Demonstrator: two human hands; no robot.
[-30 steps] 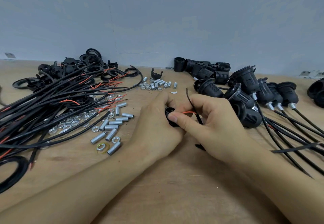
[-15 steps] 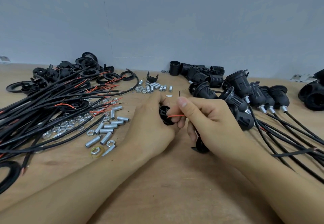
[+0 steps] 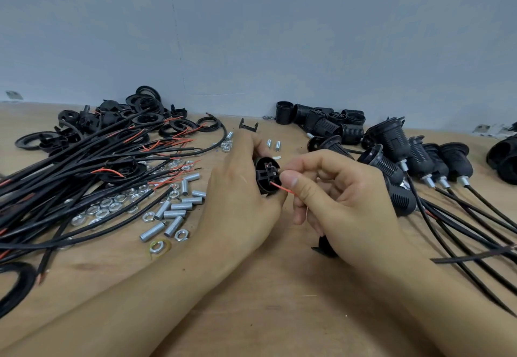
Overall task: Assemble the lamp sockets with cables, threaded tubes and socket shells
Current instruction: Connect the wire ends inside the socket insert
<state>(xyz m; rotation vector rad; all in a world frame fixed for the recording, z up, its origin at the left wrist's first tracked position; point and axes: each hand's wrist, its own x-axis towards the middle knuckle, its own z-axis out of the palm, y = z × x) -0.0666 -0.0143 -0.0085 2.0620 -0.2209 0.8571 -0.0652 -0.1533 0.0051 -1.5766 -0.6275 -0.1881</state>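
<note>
Everywhere, cables (image 3: 84, 166) litter the wooden table (image 3: 265, 314) below a grey wall (image 3: 251, 35).

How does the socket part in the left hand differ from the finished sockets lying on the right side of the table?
The held part is a short black insert, gripped by the left hand, its flat face and slots showing; the finished sockets are longer ribbed shells lying on the table.
Only a red wire, pinched by the right hand, reaches the held part; each finished socket has a metal tube and black cable.
Both are black plastic.
</note>
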